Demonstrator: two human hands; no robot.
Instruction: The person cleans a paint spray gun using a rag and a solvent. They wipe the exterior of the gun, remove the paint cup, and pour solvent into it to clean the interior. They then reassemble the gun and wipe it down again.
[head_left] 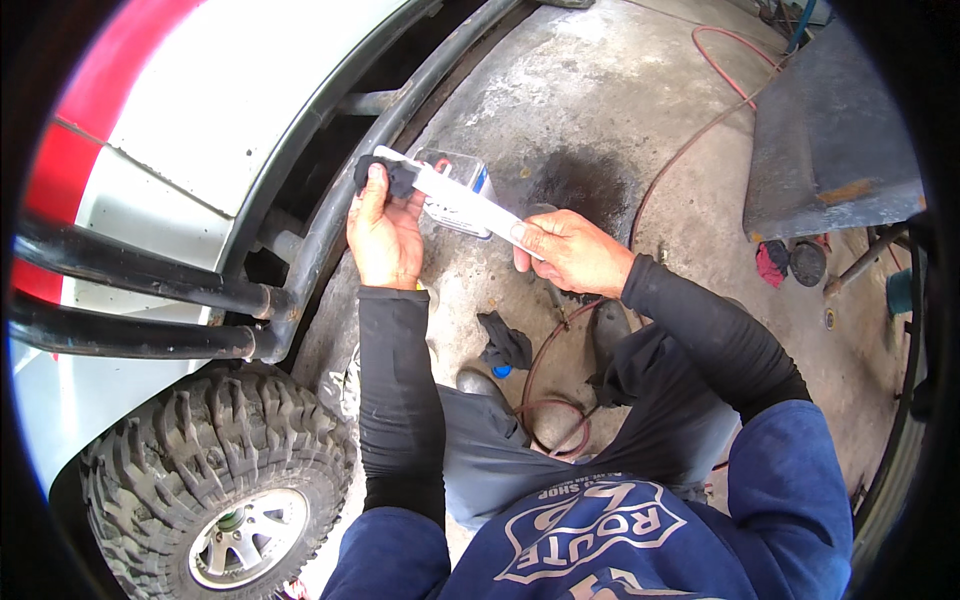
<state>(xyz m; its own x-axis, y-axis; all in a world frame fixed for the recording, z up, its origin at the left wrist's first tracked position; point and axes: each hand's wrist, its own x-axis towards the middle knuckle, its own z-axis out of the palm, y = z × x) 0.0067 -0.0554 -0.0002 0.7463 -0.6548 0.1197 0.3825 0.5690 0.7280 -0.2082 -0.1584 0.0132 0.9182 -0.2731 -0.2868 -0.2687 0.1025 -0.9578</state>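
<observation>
A long white tube-like thing (480, 210), narrower at its far left end, runs slantwise between my hands. My right hand (575, 250) is closed around its near end, thumb on top. At the narrow end, my left hand (388, 235) pinches a bunched black cloth (398, 178) under its thumb, palm turned up. The cloth lies against the narrow end; I cannot tell whether it wraps all the way round. Just beyond and below the white thing, a rectangular metal can (455, 160) with a white and blue label stands on the floor, partly covered by it.
A white and red vehicle body with black tube bars (150, 275) and a knobby tire (215, 450) fills the left. Another black cloth (505, 342) and a red hose (548, 362) lie near my boots. A dark metal table (835, 130) stands at right.
</observation>
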